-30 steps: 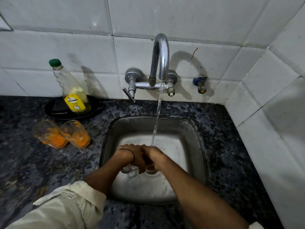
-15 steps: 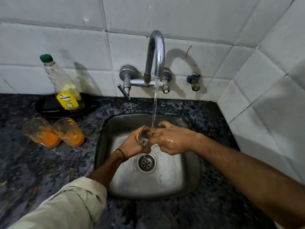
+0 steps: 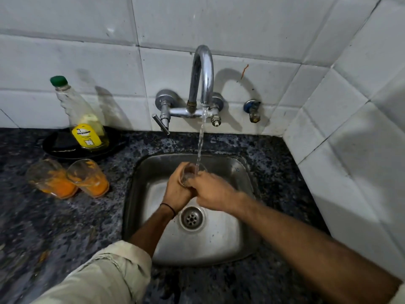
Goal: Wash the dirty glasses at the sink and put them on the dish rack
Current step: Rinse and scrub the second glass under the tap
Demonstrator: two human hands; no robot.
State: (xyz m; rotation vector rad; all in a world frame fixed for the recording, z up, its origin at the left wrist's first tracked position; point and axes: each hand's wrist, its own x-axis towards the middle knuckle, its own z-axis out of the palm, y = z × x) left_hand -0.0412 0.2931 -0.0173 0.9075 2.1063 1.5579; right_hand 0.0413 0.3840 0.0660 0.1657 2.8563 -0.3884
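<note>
A clear glass [image 3: 190, 174] is held over the steel sink [image 3: 242, 216], its mouth under the running stream from the tap [image 3: 202, 77]. My left hand [image 3: 176, 189] grips the glass from the left side. My right hand [image 3: 211, 190] wraps its fingers round the glass from the right and front. Most of the glass is hidden by both hands. Two dirty glasses with orange residue, one [image 3: 51, 179] beside the other [image 3: 88, 177], stand on the dark counter left of the sink.
A dish soap bottle [image 3: 84, 126] with a green cap stands on a black plate [image 3: 54, 148] behind the dirty glasses. The drain [image 3: 192, 218] lies below my hands. White tiled walls close the back and right side. No dish rack is in view.
Both hands lifted the glass from low in the sink, near the front edge, up under the water stream. They now hold it there, the right hand closing further round it.
</note>
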